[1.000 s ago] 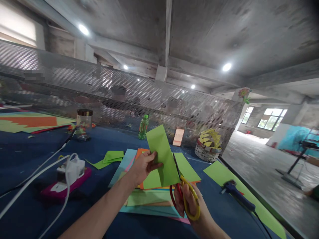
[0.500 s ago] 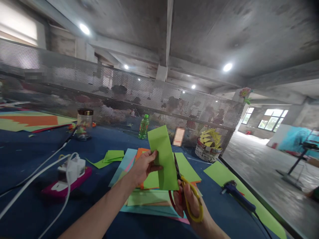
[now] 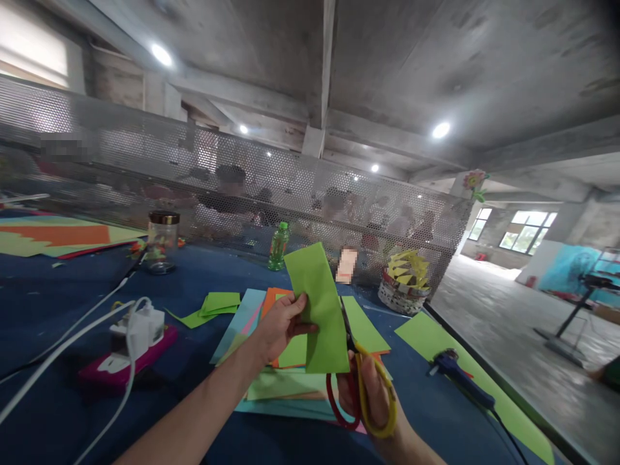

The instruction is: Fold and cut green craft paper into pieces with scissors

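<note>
My left hand point(image 3: 285, 323) pinches a folded green paper point(image 3: 322, 303) at its left side, holding it upright above a stack of coloured sheets point(image 3: 283, 394). Scissors point(image 3: 380, 403) with one red and one yellow handle are gripped in my right hand point(image 3: 371, 391). Their dark blades point up along the right edge of the green paper. Part of the blades is hidden, so whether the paper lies between them is unclear.
Green scraps point(image 3: 220, 303), a white plug on a magenta power strip point(image 3: 104, 371) and cables lie left. A lidded jar point(image 3: 163, 242), green bottle point(image 3: 278, 247) and basket point(image 3: 403, 294) stand behind. A blue glue gun point(image 3: 462, 378) lies right.
The green paper has tilted slightly and shifted a little left at its top. The scissors' handles have spread farther apart, and the red loop shows more below the paper.
</note>
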{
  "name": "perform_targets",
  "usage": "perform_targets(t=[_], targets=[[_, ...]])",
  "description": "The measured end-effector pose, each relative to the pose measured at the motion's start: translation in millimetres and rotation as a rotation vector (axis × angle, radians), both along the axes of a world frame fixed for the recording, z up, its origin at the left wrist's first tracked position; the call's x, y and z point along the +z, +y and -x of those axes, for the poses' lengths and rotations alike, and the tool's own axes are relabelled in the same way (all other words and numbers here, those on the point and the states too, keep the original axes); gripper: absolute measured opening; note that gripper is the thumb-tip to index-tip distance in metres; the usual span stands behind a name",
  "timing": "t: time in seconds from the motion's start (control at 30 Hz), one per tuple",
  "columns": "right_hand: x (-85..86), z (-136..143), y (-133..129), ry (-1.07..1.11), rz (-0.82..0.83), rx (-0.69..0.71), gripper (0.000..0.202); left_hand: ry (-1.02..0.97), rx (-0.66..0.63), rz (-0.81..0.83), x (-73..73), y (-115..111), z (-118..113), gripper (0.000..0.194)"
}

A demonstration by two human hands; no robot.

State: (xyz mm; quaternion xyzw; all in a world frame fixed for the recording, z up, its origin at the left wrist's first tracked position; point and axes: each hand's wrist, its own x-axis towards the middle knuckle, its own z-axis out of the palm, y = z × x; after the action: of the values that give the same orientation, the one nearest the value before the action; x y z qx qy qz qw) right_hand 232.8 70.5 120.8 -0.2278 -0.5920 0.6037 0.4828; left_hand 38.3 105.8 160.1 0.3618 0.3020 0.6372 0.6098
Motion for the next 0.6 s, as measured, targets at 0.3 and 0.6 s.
perform_targets(t=[0.3, 0.6], targets=[[10.1, -3.2, -5.7, -0.250, -0.041, 0.051, 0.047, 0.017, 0.003, -0.009, -2.5, 2.3, 0.3, 0.024], [2.4, 0.2, -9.5, -0.001, -0.005, 0.006, 0.040, 0.021, -0.025, -0.010, -2.3, 1.5, -0.3, 0.025]])
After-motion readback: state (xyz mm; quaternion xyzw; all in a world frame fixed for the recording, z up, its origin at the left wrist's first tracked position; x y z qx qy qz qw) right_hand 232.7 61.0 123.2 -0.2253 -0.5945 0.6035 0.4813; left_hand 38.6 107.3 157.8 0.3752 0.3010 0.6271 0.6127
